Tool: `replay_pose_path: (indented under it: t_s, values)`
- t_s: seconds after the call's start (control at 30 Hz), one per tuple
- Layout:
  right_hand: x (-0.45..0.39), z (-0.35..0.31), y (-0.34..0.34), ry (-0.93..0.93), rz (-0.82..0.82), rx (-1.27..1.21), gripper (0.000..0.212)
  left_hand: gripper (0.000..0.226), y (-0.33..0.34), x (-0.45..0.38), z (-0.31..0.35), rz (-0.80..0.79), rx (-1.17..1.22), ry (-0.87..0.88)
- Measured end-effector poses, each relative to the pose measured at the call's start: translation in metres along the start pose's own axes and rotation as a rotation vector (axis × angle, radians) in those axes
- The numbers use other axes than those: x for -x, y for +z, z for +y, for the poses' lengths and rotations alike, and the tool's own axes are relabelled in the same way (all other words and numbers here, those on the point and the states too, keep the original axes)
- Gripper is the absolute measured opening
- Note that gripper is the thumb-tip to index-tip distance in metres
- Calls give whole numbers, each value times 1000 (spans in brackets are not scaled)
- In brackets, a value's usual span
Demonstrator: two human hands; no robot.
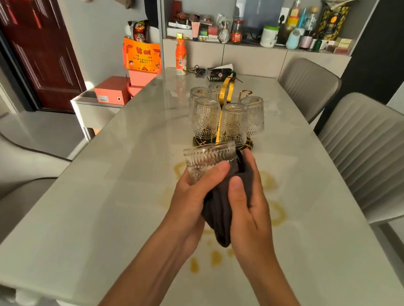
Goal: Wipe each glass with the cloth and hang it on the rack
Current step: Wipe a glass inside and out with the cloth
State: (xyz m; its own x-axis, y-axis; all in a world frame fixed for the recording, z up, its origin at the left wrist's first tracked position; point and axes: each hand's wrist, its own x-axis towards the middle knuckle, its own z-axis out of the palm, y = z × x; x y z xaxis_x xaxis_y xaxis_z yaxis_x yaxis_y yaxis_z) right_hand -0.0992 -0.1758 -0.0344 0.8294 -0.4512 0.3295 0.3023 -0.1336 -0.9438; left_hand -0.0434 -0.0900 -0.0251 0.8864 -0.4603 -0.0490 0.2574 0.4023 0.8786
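Head view: hands (pixel 219 198) around glass (pixel 207 160), cloth (pixel 220 210).

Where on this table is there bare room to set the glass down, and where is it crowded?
Bare table lies left of the left hand, and right of the right hand toward the chairs. It is crowded at the rack of glasses and the far end by the orange bottle.

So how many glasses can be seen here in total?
6. One glass is in the left hand, against the cloth. Five hang upside down on the rack. Others may be hidden behind.
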Motion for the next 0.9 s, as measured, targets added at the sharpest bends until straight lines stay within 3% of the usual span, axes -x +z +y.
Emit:
replay_pose_path:
  t_s: [0.07, 0.13, 0.27, 0.37, 0.43, 0.53, 0.7, 0.8, 0.9]
  values:
    - [4, -2, 4, 277, 161, -394, 46, 66, 3, 1, -4, 46, 68, 48]
    - [12, 1, 7, 445, 250, -601, 48, 68, 4, 1, -10, 79, 74, 84]
    - [32, -2, 20, 252, 126, -319, 66, 91, 1, 5, -14, 57, 190, -19]
    - [27, -1, 21, 36, 146, -124, 71, 79, 6, 13, -12, -105, 341, -123]
    - [15, 2, 17, -20, 180, -138, 65, 71, 9, 14, -9, -128, 400, -129]
    - [10, 5, 18, 146, 202, -351, 53, 57, 11, 13, -7, -90, 461, -112]
    - [26, 13, 23, -33, 180, -7, 55, 60, 4, 15, -17, -100, 571, -224]
    - [6, 6, 10, 15, 275, -72, 37, 74, 1, 13, -19, -166, 492, -209]
    - [-11, 6, -10, 303, 158, -124, 37, 61, -10, 7, -19, -85, 167, -110]
